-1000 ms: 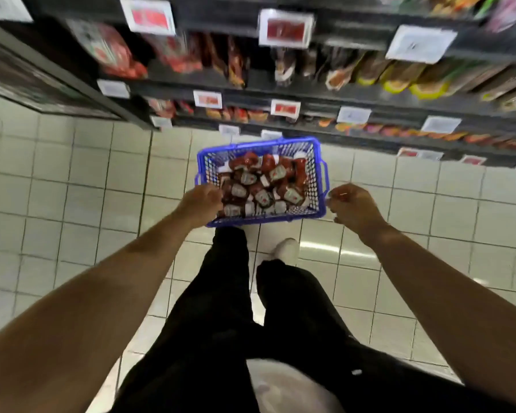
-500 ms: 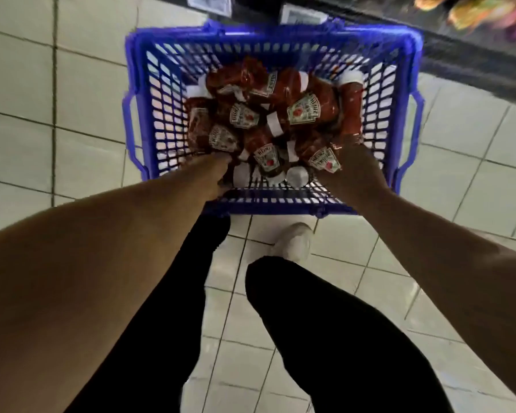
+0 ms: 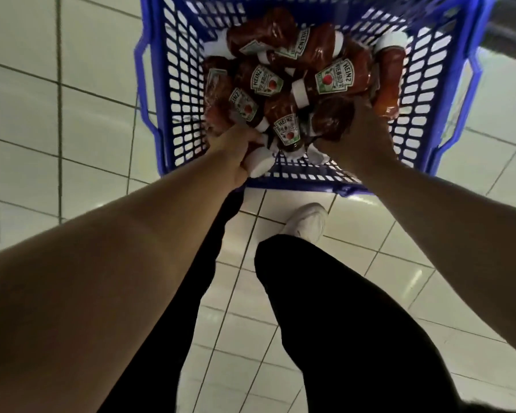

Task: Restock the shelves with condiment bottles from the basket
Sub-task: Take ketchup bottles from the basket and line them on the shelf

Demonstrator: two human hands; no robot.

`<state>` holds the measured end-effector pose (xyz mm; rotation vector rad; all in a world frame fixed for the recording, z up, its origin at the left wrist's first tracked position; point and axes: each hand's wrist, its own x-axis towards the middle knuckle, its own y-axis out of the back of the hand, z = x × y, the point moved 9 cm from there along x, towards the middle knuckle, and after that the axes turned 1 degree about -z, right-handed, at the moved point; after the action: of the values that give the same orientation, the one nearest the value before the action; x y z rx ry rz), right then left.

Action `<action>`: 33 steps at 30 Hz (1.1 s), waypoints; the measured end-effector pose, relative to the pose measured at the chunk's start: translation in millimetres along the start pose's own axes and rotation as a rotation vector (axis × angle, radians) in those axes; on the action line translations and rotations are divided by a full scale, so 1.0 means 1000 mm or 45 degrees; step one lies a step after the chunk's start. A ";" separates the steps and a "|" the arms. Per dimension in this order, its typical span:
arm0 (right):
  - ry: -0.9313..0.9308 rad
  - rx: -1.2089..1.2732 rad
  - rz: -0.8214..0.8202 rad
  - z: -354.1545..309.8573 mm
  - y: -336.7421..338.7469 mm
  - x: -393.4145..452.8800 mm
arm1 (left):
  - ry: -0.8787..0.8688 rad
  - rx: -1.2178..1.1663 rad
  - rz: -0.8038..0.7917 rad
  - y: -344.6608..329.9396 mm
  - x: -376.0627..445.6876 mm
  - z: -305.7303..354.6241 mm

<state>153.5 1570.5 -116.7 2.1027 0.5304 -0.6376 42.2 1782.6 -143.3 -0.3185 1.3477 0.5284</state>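
A blue plastic basket (image 3: pixel 179 93) stands on the tiled floor, piled with several red ketchup bottles (image 3: pixel 334 76) with white caps and green-and-white labels. My left hand (image 3: pixel 236 147) reaches over the near wall and grips a bottle at its white cap (image 3: pixel 258 163) in the near left of the pile. My right hand (image 3: pixel 361 132) wraps around a dark red bottle (image 3: pixel 328 119) in the near right of the pile. Both sets of fingertips are hidden among the bottles.
The basket has side handles (image 3: pixel 474 73) on both walls. My black-trousered legs (image 3: pixel 340 308) and a white shoe (image 3: pixel 306 223) stand just behind the basket on pale floor tiles (image 3: pixel 72 138). A dark shelf base (image 3: pixel 513 28) shows at the top right.
My view dropped from the shelves to close over the basket. Both hands went from the basket's near rim into the pile and now each grips a bottle.
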 end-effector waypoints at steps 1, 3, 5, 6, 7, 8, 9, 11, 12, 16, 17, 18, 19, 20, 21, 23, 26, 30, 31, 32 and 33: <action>-0.013 0.085 0.024 -0.011 0.017 -0.014 | -0.068 0.042 -0.063 0.000 -0.021 0.008; -0.095 0.246 0.048 -0.031 0.054 -0.047 | -0.140 0.200 -0.165 -0.002 -0.079 0.024; -0.160 0.529 0.043 -0.054 0.093 -0.086 | -0.157 0.218 -0.288 -0.006 -0.143 0.039; -0.158 0.713 0.036 -0.069 0.114 -0.108 | -0.176 0.205 -0.341 -0.008 -0.182 0.049; -0.144 0.899 0.018 -0.088 0.136 -0.131 | -0.210 0.201 -0.383 -0.010 -0.220 0.059; -0.117 1.063 -0.015 -0.110 0.158 -0.155 | -0.259 0.201 -0.417 -0.012 -0.259 0.071; -0.089 1.195 -0.051 -0.131 0.181 -0.180 | -0.315 0.192 -0.468 -0.015 -0.299 0.083; -0.001 1.396 -0.124 -0.176 0.228 -0.230 | -0.389 0.138 -0.594 -0.024 -0.377 0.104; 0.053 1.462 -0.155 -0.198 0.252 -0.253 | -0.428 0.120 -0.663 -0.029 -0.412 0.115; 0.109 1.630 -0.205 -0.268 0.334 -0.327 | -0.668 0.108 -0.827 -0.046 -0.533 0.163; 0.142 1.660 -0.203 -0.286 0.354 -0.342 | -0.706 0.085 -0.852 -0.053 -0.559 0.175; 0.187 1.677 -0.186 -0.304 0.374 -0.354 | -0.753 0.080 -0.878 -0.059 -0.584 0.188; 0.242 1.673 -0.151 -0.322 0.395 -0.366 | -0.805 0.092 -0.899 -0.067 -0.608 0.201; 0.306 1.650 -0.101 -0.339 0.417 -0.376 | -0.863 0.119 -0.913 -0.074 -0.633 0.215; 0.375 1.624 -0.054 -0.356 0.439 -0.386 | -0.922 0.147 -0.940 -0.081 -0.658 0.230; 0.529 1.567 0.039 -0.388 0.480 -0.406 | -1.039 0.192 -1.035 -0.091 -0.709 0.257; 0.729 1.454 0.211 -0.432 0.535 -0.432 | -1.195 0.192 -1.127 -0.094 -0.773 0.299; 0.880 1.400 0.377 -0.479 0.588 -0.464 | -1.333 0.232 -1.426 -0.101 -0.844 0.341; 0.909 1.399 0.406 -0.488 0.598 -0.471 | -1.362 0.245 -1.456 -0.102 -0.857 0.352; 0.930 1.393 0.446 -0.496 0.608 -0.478 | -1.392 0.253 -1.472 -0.102 -0.869 0.363; 0.941 1.385 0.492 -0.502 0.618 -0.484 | -1.425 0.264 -1.489 -0.103 -0.879 0.373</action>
<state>255.7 1580.4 809.1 3.3733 0.1069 0.2015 293.6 1730.5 782.3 -0.4705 -0.0030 -0.4159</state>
